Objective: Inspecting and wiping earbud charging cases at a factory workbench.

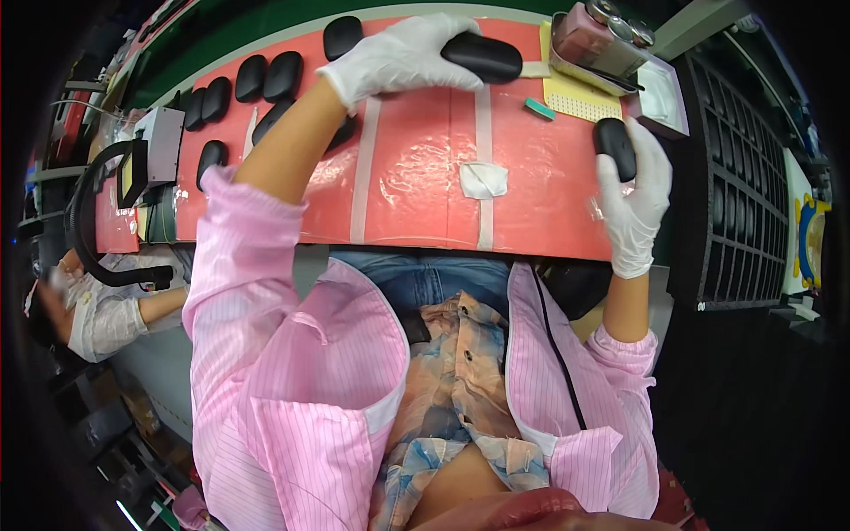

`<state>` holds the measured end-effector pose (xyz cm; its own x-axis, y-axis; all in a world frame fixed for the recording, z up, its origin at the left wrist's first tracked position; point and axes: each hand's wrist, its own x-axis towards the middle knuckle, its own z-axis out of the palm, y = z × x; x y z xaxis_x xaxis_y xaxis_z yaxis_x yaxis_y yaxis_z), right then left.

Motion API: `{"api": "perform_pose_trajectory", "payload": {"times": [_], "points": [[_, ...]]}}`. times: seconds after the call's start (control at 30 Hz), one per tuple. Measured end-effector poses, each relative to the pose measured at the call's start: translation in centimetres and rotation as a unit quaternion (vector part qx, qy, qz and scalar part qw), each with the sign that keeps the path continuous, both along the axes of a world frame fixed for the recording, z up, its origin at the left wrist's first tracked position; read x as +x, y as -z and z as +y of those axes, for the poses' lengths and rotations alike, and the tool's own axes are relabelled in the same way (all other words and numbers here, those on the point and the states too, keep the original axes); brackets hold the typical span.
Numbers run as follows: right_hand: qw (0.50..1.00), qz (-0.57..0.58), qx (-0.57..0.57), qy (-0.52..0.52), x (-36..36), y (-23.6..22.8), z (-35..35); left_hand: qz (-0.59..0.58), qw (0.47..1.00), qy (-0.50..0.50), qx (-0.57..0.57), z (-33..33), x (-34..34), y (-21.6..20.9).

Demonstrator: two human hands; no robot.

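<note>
My left hand, in a white glove, reaches across to the far side of the red work mat. Its fingers are closed on a smooth black oblong piece. Near the mat's right edge, my gloved right hand grips another black oblong piece between thumb and fingers. Between the hands lies a folded white cloth. A small teal block rests farther back. Several like pieces lie around my left forearm, among them one at the back and one farther left; the forearm partly covers some.
At the back right, a metal tray with a pink container stands on a yellow sheet, beside a white box. A black compartment rack holds several dark pieces. Left are a grey box and another person's arm.
</note>
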<state>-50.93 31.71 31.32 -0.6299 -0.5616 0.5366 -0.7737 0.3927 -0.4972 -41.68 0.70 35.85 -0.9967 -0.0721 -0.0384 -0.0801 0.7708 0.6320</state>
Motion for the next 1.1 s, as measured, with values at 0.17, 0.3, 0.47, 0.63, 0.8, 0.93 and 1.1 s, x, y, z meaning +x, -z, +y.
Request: {"api": "perform_pose_trajectory", "payload": {"times": [0.17,0.3,0.47,0.63,0.8,0.93,1.1], "points": [[0.934,-0.18,-0.047,-0.303,6.0,-2.0,-3.6,-0.018,0.894,-0.008,0.448,7.0,8.1,0.4],[0.946,-0.149,-0.074,-0.277,9.3,-1.1,-3.9,0.114,0.712,-0.161,0.674,12.4,11.9,2.7],[0.845,-0.402,-0.148,-0.319,10.3,-0.2,-3.6,0.137,0.708,-0.194,0.665,13.8,14.1,3.9],[0.835,-0.416,-0.16,-0.323,11.5,-0.3,-3.1,0.132,0.719,-0.212,0.648,14.3,14.5,2.9],[0.944,-0.198,-0.199,-0.172,10.1,-0.5,-2.8,0.093,0.72,-0.208,0.655,14.6,14.8,3.1],[0.976,-0.034,-0.054,-0.208,11.5,-2.4,-1.8,0.074,0.717,-0.216,0.659,14.8,14.6,2.6],[0.935,-0.196,-0.215,-0.204,10.0,-1.7,-1.5,0.068,0.727,-0.205,0.652,15.1,14.4,2.8]]}}
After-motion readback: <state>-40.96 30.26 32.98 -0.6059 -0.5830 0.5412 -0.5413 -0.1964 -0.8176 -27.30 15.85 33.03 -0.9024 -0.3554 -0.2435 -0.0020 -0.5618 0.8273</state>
